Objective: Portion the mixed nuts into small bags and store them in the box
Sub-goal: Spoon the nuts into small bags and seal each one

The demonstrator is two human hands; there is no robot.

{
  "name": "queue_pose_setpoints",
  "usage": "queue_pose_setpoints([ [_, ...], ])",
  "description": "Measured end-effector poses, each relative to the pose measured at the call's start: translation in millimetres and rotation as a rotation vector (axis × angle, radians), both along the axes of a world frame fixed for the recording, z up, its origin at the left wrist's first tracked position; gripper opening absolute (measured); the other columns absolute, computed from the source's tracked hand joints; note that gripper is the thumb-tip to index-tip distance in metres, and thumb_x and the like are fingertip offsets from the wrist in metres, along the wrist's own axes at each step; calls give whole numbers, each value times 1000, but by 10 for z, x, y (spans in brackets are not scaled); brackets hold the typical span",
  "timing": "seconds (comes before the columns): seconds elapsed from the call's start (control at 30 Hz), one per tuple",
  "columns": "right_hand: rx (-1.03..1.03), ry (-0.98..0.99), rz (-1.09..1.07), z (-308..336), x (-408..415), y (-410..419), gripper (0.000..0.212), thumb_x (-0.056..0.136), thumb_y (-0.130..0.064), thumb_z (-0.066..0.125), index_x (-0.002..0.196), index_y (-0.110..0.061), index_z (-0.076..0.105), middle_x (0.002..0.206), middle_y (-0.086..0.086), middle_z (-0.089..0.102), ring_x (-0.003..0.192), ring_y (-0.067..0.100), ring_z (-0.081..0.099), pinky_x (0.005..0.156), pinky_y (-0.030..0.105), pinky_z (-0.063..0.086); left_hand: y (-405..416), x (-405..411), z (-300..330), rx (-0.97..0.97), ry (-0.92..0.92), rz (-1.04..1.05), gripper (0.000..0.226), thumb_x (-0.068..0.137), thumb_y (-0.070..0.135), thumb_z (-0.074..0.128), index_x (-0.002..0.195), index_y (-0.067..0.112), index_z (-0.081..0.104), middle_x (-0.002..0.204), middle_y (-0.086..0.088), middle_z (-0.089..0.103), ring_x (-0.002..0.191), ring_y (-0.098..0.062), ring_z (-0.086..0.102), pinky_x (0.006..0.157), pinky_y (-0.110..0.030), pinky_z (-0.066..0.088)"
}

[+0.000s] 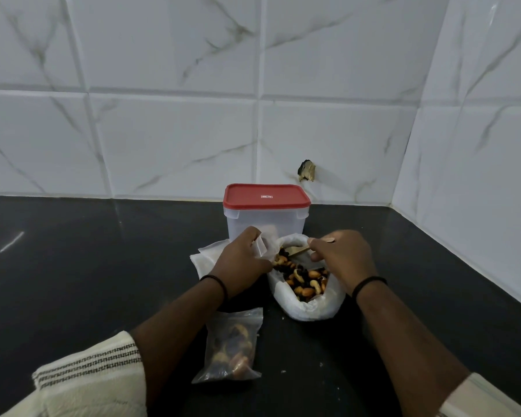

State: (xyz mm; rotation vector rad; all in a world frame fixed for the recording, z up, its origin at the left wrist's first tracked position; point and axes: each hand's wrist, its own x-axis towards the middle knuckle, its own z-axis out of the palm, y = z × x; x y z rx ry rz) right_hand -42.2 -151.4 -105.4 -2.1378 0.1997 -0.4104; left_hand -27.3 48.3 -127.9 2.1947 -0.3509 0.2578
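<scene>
Head view shows the left hand pinching an empty small bag open, while the right hand grips a wooden spoon dipped into the mixed nuts in a large white bag between both hands. Just beyond the hands stands the red-lidded box; a filled bag lies on the table between the forearms.

My left hand covers most of the empty small bag it grips, which is blurred, and part of the pile of spare bags. My right hand hides the wooden spoon's handle; I can't see its bowl among the mixed nuts. Both sleeves run off the bottom edge.
</scene>
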Motion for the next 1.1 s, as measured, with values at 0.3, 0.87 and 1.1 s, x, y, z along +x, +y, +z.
queue_pose_setpoints([
  [0.3, 296, 93, 3, -10, 34, -88, 22, 81, -18, 78, 63, -7, 71, 62, 7, 70, 69, 24, 67, 85, 44, 58, 10, -30, -8, -44, -26, -22, 27, 80, 12, 72, 98, 22, 54, 92, 4, 64, 85, -14, 62, 73, -29, 51],
  [0.87, 503, 147, -32, -48, 143, -229, 24, 79, -5, 76, 58, -3, 65, 55, 8, 62, 54, 18, 55, 65, 31, 49, 12, -12, -33, -76, -1, -21, 27, 79, 9, 71, 98, 20, 55, 93, 0, 65, 88, -17, 63, 80, -37, 54],
  [1.1, 479, 122, -61, 111, 27, -288, 19, 86, -7, 69, 69, -4, 61, 59, 7, 57, 29, 1, 42, 36, 15, 33, -7, 2, -8, -111, -24, -4, 29, 76, 17, 75, 96, 21, 54, 91, -7, 65, 86, -25, 62, 77, -43, 52],
])
